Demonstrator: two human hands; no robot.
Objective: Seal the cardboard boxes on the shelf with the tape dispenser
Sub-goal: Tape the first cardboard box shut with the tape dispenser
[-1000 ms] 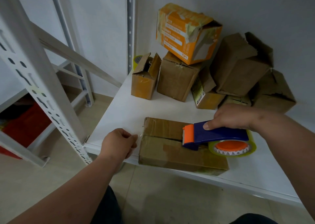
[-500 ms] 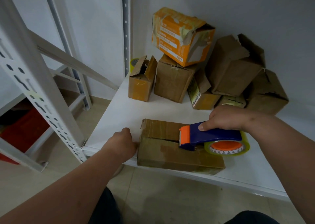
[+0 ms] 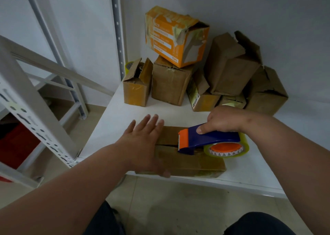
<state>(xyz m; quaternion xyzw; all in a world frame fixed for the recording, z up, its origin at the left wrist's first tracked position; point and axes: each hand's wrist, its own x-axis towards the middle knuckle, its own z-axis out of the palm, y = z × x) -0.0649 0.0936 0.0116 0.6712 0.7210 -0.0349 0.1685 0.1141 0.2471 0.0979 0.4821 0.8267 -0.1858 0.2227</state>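
Cardboard box now lies under the spread left hand; right hand still grips the tape dispenser.

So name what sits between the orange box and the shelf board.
In the head view, a brown cardboard box stands under the orange box, on the shelf board.
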